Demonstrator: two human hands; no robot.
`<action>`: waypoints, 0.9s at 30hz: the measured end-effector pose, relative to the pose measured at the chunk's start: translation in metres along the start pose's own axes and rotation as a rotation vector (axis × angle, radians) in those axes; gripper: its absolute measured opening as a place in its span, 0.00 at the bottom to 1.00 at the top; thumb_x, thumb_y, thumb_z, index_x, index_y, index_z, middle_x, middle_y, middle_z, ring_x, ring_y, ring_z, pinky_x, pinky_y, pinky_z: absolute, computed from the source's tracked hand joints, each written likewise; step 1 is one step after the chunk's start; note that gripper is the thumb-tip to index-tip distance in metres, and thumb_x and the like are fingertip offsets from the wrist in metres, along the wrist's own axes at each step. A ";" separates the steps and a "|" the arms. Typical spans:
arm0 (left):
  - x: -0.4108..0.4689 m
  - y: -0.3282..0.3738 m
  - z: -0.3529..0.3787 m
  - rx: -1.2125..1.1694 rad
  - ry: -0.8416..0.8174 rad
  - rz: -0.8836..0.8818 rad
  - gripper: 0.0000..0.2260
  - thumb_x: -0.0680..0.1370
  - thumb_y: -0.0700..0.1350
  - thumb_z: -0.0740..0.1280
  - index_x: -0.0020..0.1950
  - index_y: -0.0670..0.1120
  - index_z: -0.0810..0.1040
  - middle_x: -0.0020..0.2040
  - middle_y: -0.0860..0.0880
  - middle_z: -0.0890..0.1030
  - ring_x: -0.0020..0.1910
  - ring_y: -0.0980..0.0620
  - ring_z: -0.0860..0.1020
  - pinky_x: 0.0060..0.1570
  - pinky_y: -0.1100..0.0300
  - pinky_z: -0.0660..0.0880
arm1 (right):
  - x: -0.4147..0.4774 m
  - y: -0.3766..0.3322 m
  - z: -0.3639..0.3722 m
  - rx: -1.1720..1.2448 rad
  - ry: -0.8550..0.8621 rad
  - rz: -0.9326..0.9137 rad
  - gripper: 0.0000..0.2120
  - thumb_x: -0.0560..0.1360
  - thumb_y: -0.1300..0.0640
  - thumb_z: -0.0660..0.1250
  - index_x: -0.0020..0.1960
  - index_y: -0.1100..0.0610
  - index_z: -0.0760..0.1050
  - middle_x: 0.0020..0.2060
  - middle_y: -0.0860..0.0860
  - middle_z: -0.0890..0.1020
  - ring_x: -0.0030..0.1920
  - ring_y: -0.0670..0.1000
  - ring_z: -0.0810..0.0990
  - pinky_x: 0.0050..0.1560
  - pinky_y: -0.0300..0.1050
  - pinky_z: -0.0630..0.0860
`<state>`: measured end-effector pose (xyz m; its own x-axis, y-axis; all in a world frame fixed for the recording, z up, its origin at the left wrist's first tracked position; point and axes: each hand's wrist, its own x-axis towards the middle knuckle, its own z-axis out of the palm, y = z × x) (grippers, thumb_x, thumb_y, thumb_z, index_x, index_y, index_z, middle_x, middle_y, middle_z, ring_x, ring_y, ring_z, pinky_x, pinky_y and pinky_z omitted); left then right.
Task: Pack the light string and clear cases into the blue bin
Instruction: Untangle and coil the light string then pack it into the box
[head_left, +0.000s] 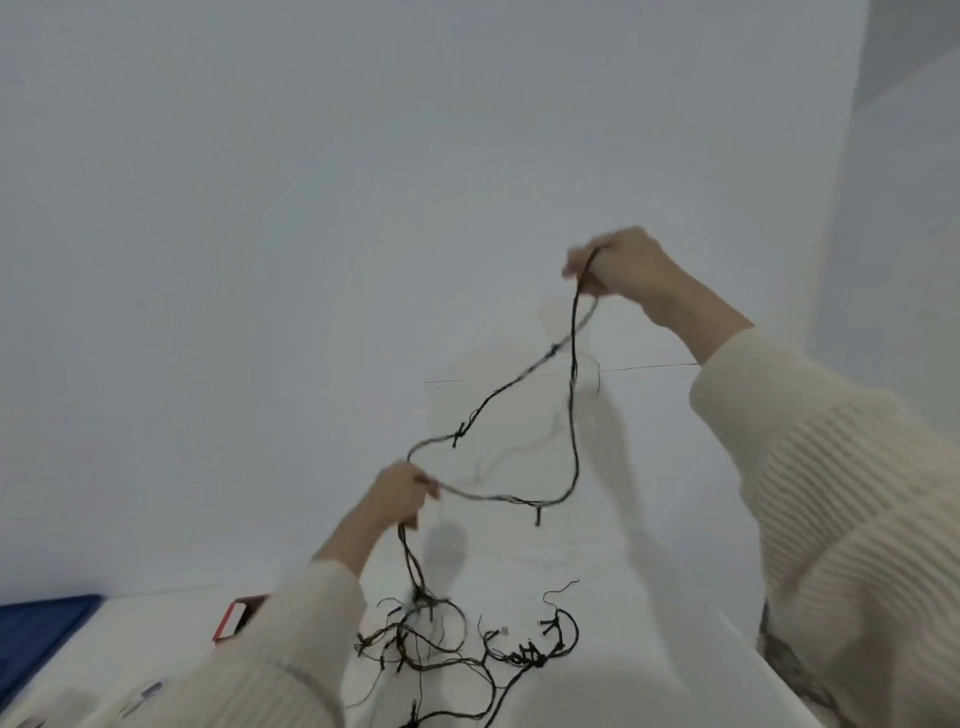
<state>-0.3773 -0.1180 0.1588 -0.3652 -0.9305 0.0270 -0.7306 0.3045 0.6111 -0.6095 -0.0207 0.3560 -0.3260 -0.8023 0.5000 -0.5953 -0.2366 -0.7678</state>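
I see no words to read. My right hand (621, 265) and left hand (402, 493) both pinch the light string (574, 415) up high; its tangled rest lies on the white table (649, 597). The blue bin (36, 639) sits far left.

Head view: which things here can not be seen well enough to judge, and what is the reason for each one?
- Blue bin: cut off by the left edge; its inside does not show.
- Red box: partly hidden behind the left sleeve.
- Clear cases: only blurred shapes at the bottom-left corner; cannot confirm.
- Light string: its heap on the table runs past the bottom edge; bulbs too small to count.
- Right hand: fingertips motion-blurred.
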 end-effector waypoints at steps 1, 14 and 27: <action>0.001 0.014 -0.018 -0.026 0.065 0.041 0.15 0.75 0.30 0.56 0.43 0.44 0.79 0.41 0.44 0.77 0.23 0.59 0.74 0.25 0.65 0.75 | -0.004 0.008 0.000 -0.256 -0.175 0.028 0.07 0.74 0.66 0.63 0.41 0.64 0.80 0.39 0.58 0.80 0.41 0.54 0.78 0.48 0.46 0.79; -0.048 0.136 -0.093 -0.083 -0.087 0.274 0.07 0.76 0.40 0.64 0.47 0.38 0.79 0.32 0.48 0.72 0.24 0.53 0.68 0.38 0.56 0.80 | -0.055 0.011 0.068 0.092 -0.679 0.102 0.25 0.71 0.69 0.69 0.65 0.57 0.68 0.38 0.54 0.76 0.35 0.53 0.79 0.51 0.48 0.79; -0.063 0.051 -0.054 -0.515 -0.575 0.250 0.12 0.75 0.47 0.64 0.33 0.44 0.72 0.37 0.47 0.81 0.50 0.45 0.80 0.60 0.48 0.71 | -0.037 -0.007 0.035 0.277 -0.259 0.171 0.10 0.76 0.58 0.67 0.38 0.61 0.75 0.24 0.48 0.60 0.19 0.45 0.57 0.18 0.35 0.55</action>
<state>-0.3608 -0.0552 0.2307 -0.8245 -0.5543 -0.1140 -0.2817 0.2273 0.9322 -0.5676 -0.0091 0.3285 -0.1865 -0.9458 0.2660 -0.3174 -0.1982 -0.9274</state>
